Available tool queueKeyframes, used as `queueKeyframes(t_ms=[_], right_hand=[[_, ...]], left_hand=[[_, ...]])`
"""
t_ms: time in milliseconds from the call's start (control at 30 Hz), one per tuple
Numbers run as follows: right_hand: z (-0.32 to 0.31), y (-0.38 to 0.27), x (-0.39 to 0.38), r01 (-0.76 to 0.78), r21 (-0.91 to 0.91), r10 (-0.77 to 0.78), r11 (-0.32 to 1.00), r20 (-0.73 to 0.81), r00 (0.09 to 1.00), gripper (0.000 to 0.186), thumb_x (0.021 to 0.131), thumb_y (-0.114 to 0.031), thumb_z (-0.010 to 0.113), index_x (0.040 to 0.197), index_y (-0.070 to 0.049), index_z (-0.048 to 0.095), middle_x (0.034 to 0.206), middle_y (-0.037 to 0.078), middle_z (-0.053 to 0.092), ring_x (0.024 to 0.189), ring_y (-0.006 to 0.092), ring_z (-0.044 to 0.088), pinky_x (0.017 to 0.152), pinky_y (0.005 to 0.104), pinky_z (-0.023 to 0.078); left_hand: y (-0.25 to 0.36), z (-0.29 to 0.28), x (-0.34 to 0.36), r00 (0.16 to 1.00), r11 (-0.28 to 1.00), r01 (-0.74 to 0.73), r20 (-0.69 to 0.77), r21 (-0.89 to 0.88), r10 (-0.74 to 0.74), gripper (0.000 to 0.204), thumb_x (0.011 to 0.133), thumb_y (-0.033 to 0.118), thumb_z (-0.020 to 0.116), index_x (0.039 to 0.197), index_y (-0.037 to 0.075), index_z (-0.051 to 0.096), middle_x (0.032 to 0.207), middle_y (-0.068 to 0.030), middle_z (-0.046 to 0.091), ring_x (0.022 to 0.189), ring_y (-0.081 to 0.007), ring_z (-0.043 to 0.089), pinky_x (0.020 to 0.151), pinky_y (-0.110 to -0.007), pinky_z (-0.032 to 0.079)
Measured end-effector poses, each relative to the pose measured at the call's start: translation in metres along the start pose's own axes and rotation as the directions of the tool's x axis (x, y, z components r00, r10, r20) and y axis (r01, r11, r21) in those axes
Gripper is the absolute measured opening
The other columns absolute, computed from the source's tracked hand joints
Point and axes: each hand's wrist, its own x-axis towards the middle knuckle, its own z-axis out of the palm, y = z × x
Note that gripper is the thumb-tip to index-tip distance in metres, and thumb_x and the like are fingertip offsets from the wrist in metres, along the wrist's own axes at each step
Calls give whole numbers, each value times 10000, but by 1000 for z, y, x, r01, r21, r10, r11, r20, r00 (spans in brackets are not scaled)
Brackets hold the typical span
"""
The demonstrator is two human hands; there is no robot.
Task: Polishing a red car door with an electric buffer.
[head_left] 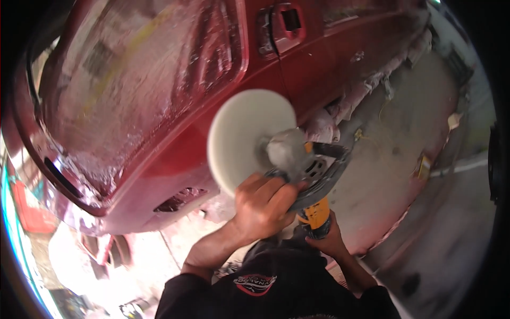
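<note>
A rotary polisher [319,167] with a dark loop handle, a yellow body and a large white pad [239,135] is held between my two hands in front of the red car body [196,138]. My left hand [263,204] is closed round the front handle. My right hand [329,236] grips the lower end of the yellow body, its fingers partly hidden. The pad looks smeared, as if spinning. Whether it touches the paint I cannot tell.
The car's window [133,69] is coated with a smeared film, and a door handle [289,24] sits above. Ragged pale masking sheet [326,125] runs along the lower edge. Grey floor [388,159] lies right, with small objects [454,119]. A red object [34,207] stands far left.
</note>
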Motion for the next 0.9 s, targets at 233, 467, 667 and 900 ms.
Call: queueKeyframes(t_ms=[233,467,667,900], right_hand=[[-48,-49,2,-39,-136,16,990,-168,986,949,641,-44,856,1448,11,359,1282,177,589,1207,270,586,1046,406,458],[-46,-89,-5,-1,-397,-30,918,-71,997,943,614,-94,880,1410,-5,382,1227,147,619,1134,270,627,993,412,492],[-33,-108,-1,-6,-484,54,875,86,995,984,654,-64,840,1508,-43,351,1327,209,638,1264,292,614,1064,396,465],[-49,-92,-1,15,-498,-10,867,12,1000,1006,637,-69,858,1501,-15,344,1323,210,627,1254,294,612,1055,403,467]], left_hand=[[-17,33,33,976,977,107,-166,-185,-138,255,588,84,764,813,100,645,704,-43,600,563,-221,595,546,-357,459],[-6,-8,-16,944,970,164,-258,-177,-207,219,634,61,793,749,71,608,637,-19,528,505,-185,548,498,-327,403],[6,-49,-55,934,965,213,-258,-155,-247,242,657,15,845,746,11,620,606,-33,498,476,-198,476,454,-327,360],[-2,-24,-28,914,977,158,-353,-147,-201,241,637,19,834,719,29,608,599,-19,453,478,-191,453,451,-335,348]])
